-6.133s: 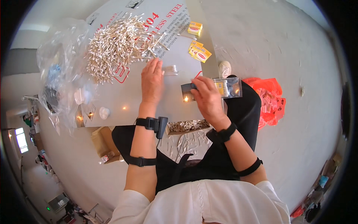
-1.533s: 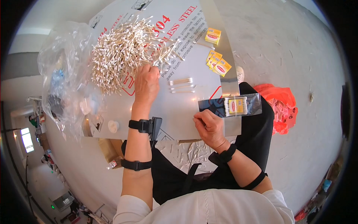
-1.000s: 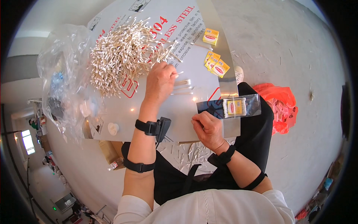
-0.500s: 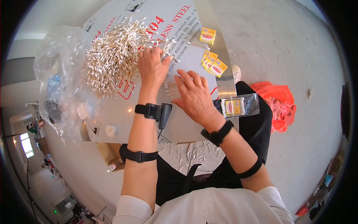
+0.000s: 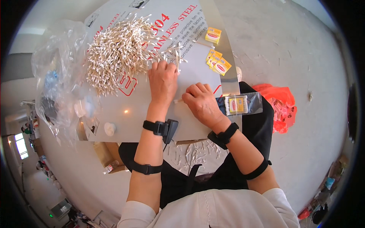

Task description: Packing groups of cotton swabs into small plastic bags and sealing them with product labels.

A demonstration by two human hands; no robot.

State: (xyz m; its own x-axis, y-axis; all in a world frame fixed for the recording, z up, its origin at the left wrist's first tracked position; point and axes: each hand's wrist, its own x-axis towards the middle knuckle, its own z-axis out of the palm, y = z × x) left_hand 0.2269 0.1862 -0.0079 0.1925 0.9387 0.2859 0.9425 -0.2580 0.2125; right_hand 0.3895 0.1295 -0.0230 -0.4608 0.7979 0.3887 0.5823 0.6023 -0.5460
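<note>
A big heap of cotton swabs (image 5: 118,55) covers the upper left of the film-covered steel sheet. Just right of it, a few loose swabs (image 5: 178,57) lie scattered by the fingertips of my left hand (image 5: 163,83). Its fingers are curled down and closed; what they pinch, if anything, is hidden. My right hand (image 5: 203,106) is closed too, to the right and a little nearer to me. White swab tips (image 5: 177,101) stick out to the left from under its thumb. Beside its wrist lies a clear bag (image 5: 254,103) holding a row of swabs with a yellow card (image 5: 237,104).
Yellow cards (image 5: 219,62) lie fanned near the sheet's right edge, with a yellow stack (image 5: 213,35) beyond. Crumpled clear plastic (image 5: 57,83) hangs over the left edge, near a small white round piece (image 5: 110,129). A red bag (image 5: 279,110) of packets stands at right; a cardboard box (image 5: 108,157) sits below left.
My left hand has come nearer to me and slightly right, away from the heap, its fingers now curled. The right hand's spread fingers have closed over the swabs that lay beside it.
</note>
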